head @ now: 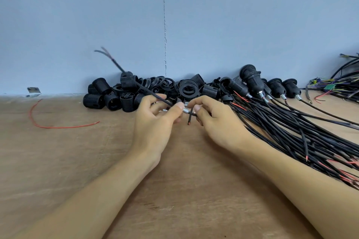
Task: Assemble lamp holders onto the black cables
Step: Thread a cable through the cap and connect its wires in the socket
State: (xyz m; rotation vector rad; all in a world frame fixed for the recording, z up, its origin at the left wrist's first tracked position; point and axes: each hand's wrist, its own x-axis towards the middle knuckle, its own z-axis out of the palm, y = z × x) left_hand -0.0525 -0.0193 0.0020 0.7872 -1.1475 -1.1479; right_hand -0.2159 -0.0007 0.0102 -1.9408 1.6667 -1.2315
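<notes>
Mid-frame, my left hand (153,122) pinches a black cable (147,89) and my right hand (217,122) pinches a wire end (191,115). A few finished lamp holders (252,81) lie right of centre. Judging by the loose holder pile (128,93) and cable bundle (291,132), most remain.

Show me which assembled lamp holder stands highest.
The black ribbed plastic lamp holder just right of the loose pile: it rears up tilted, while the other cabled holders beside it lie low.
</notes>
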